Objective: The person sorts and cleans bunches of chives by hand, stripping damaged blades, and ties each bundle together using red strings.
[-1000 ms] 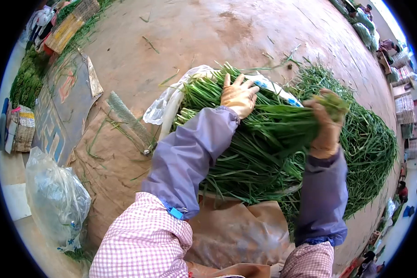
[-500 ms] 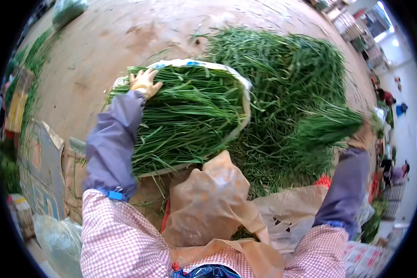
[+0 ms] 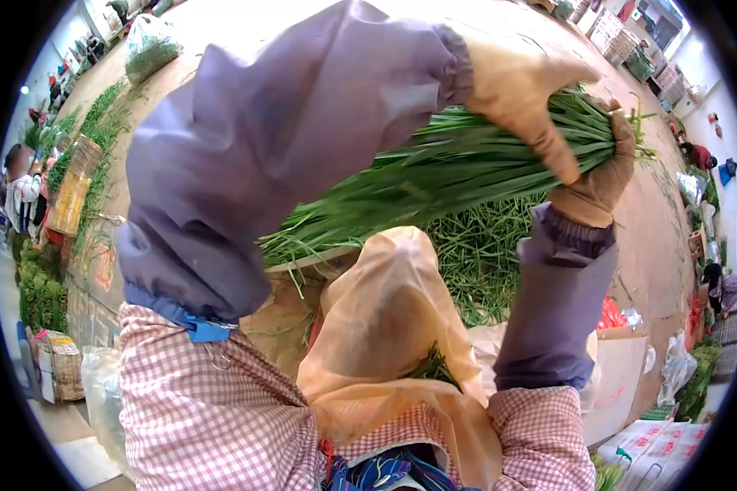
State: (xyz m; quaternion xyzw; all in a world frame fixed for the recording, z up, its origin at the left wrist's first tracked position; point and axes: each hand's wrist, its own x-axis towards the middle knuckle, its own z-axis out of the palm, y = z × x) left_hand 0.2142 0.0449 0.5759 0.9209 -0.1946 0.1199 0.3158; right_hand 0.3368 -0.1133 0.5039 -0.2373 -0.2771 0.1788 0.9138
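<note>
A thick bunch of long flat green leaves, which look like garlic chives point(image 3: 434, 168), is held up in front of me, its stalk ends to the right. My right hand point(image 3: 596, 186), in a brown-stained glove, is closed round the stalk end. From above, my gloved left hand point(image 3: 512, 86) straddles the bunch close to the right hand, thumb on the near side and fingers on the far side. Below the bunch lies a loose heap of the same greens point(image 3: 483, 262). My left sleeve and the bunch hide much of the ground behind.
A tan plastic apron point(image 3: 385, 303) covers my knees. A filled plastic bag point(image 3: 151, 49) stands far left, near a yellow crate point(image 3: 75, 188). Red plastic point(image 3: 610, 313) lies right of the heap; white printed boxes point(image 3: 655, 450) sit at lower right. Other people are in the background on both sides.
My left hand has left the greens in the white-rimmed sack and crossed right to the bunch. My right hand has lifted its bunch up and inward from the heap.
</note>
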